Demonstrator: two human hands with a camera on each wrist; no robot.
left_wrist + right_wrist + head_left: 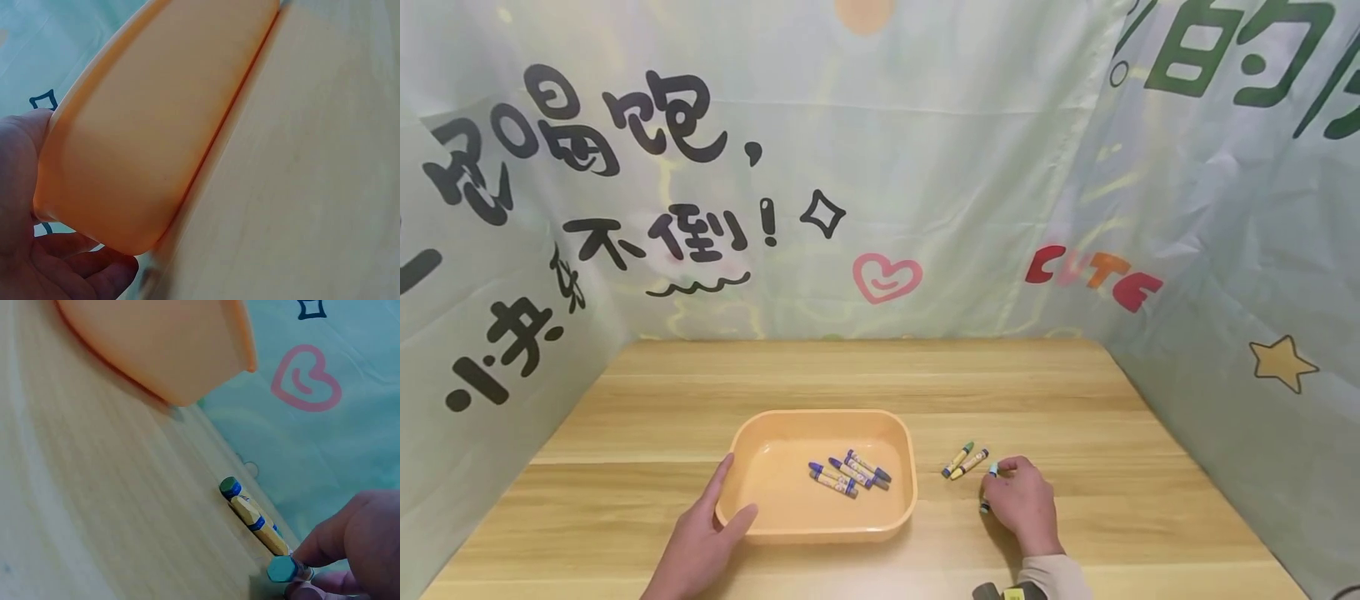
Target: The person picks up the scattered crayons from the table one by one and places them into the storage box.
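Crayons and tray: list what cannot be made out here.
Head view: print on the crayons in the tray, too small to read.
Head view: middle of the held crayon, hidden by fingers of the right hand.
Left wrist view: tray's inside, hidden by its wall; one end, cut off by the top edge.

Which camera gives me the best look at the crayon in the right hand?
The right wrist view: the turquoise crayon appears close up, one end facing outward, pinched by the right hand. The head view shows it small, partly covered by fingers; the left wrist view doesn't visibly show it.
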